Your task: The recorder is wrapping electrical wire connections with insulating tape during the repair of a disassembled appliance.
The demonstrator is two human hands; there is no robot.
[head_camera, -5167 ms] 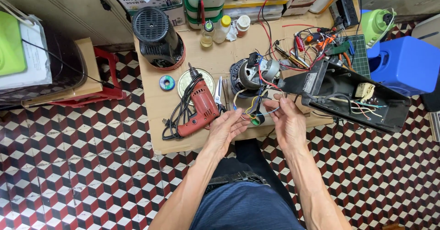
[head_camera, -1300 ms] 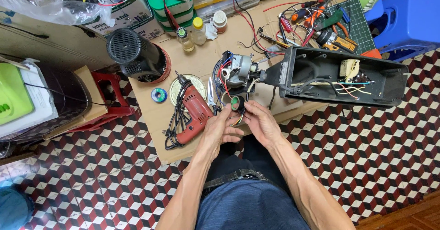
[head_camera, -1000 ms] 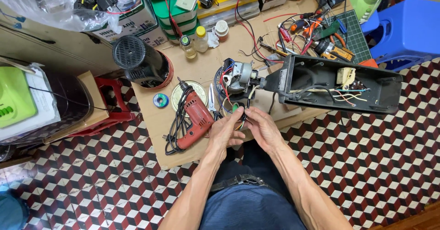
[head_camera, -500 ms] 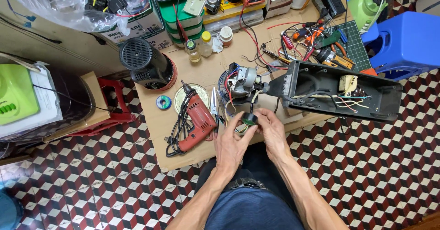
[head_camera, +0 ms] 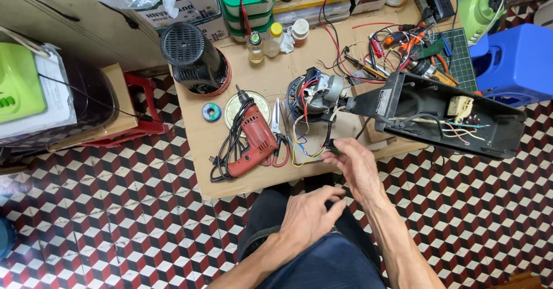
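My right hand (head_camera: 358,167) reaches to the front edge of the low cardboard-topped table (head_camera: 271,176). Its fingertips pinch a small dark part (head_camera: 333,147) at the end of the coloured wires (head_camera: 305,145). These wires run from a bare electric motor (head_camera: 315,93). The motor sits against an open black appliance housing (head_camera: 443,119) with loose wires inside. My left hand (head_camera: 308,217) rests on my lap below the table edge, fingers loosely apart and holding nothing.
A red power drill (head_camera: 253,140) with its coiled cord lies left of the motor, next to red-handled pliers (head_camera: 280,148). A black round fan housing (head_camera: 193,58), small bottles (head_camera: 265,41), hand tools (head_camera: 415,53), a blue plastic stool (head_camera: 515,50) and a red stool (head_camera: 144,107) stand around.
My left hand has let go of the small part and dropped back onto my lap. My right hand stays at the wires near the table edge.
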